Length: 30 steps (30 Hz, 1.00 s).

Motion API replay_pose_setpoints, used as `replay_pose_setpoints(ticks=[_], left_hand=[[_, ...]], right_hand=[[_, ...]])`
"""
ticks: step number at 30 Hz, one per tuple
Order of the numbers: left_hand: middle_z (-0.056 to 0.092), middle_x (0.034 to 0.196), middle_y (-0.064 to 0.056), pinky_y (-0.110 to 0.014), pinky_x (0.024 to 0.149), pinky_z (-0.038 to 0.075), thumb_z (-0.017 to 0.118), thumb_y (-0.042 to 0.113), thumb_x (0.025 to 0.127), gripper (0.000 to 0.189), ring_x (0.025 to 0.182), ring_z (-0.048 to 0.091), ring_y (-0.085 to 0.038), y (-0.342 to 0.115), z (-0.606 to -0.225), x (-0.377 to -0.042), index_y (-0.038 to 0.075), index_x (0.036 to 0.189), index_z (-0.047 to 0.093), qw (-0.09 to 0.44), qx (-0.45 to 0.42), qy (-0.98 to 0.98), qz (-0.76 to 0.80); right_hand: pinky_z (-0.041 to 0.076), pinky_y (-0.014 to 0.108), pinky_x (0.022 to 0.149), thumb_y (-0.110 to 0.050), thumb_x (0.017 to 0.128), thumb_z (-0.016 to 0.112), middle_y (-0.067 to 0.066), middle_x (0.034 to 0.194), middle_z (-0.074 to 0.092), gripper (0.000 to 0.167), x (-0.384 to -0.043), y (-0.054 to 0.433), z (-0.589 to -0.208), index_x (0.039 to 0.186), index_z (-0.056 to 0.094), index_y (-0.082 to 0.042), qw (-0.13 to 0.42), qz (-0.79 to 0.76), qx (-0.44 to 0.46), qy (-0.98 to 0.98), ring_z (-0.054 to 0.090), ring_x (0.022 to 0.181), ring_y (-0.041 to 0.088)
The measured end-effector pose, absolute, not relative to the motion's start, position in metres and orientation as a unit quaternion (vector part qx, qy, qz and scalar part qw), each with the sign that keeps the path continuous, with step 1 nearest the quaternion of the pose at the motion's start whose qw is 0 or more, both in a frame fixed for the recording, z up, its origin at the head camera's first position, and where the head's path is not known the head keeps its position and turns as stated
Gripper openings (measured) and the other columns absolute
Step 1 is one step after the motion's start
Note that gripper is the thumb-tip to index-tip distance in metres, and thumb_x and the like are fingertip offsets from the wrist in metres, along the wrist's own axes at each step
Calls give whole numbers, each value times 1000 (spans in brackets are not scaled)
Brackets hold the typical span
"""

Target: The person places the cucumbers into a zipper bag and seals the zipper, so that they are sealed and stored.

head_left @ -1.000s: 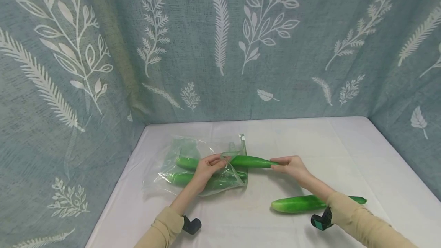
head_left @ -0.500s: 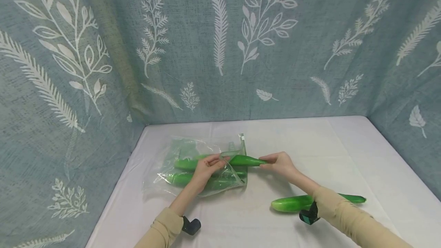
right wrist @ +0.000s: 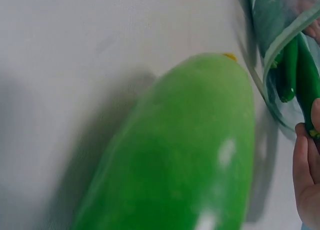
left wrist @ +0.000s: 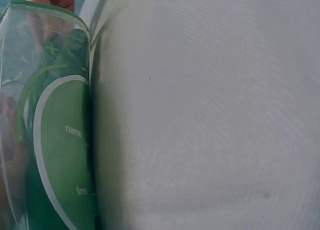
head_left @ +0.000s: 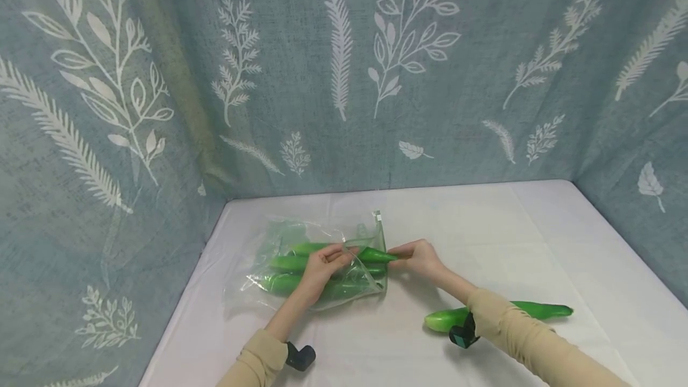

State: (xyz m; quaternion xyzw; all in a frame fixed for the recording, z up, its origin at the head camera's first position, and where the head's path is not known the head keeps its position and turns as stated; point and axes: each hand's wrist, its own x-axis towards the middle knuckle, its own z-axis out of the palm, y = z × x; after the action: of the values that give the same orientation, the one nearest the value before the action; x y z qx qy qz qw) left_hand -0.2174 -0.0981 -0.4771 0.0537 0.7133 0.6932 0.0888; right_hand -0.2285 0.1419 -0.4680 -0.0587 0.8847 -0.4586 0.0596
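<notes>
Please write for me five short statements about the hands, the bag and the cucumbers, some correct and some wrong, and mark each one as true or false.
1. The right hand holds the end of a cucumber that is partly inside the bag. True.

2. The left hand is on the loose cucumber. False: it is at the bag, near the opening.

3. The loose cucumber lies outside the bag, partly hidden in the head view by the right sleeve. True.

4. The bag is opaque, so its contents cannot be seen. False: it is see-through, and green cucumbers show inside.

5. The bag's opening points away from the right hand. False: it faces the right hand.
</notes>
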Motion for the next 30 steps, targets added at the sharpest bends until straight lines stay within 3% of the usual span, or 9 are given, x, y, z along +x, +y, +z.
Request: replay_pose_setpoints(ticks=[13, 20, 30], left_hand=[[71, 110, -5, -18, 89, 51, 66, 8, 87, 43, 93, 67, -1, -97, -476, -217, -5, 126, 54, 110, 58, 695, 708], [70, 111, -9, -15, 88, 50, 66, 9, 87, 45, 94, 66, 1, -98, -476, -216, -8, 126, 52, 98, 63, 699, 706], [70, 112, -11, -15, 87, 51, 66, 6, 87, 43, 92, 67, 1, -97, -475, -217, -7, 126, 54, 103, 52, 695, 709]], right_hand=[[56, 39, 84, -5, 74, 76, 15, 101, 73, 26, -230, 133, -475, 100, 73, -5, 69, -451, -104, 884, 69, 94, 28], [58, 31, 76, -1, 77, 72, 19, 109, 69, 32, -228, 129, -474, 109, 69, -1, 94, -450, -137, 878, 69, 93, 29], [58, 27, 69, 0, 78, 70, 18, 113, 68, 33, -226, 125, -475, 111, 69, -5, 102, -441, -115, 884, 69, 90, 25]])
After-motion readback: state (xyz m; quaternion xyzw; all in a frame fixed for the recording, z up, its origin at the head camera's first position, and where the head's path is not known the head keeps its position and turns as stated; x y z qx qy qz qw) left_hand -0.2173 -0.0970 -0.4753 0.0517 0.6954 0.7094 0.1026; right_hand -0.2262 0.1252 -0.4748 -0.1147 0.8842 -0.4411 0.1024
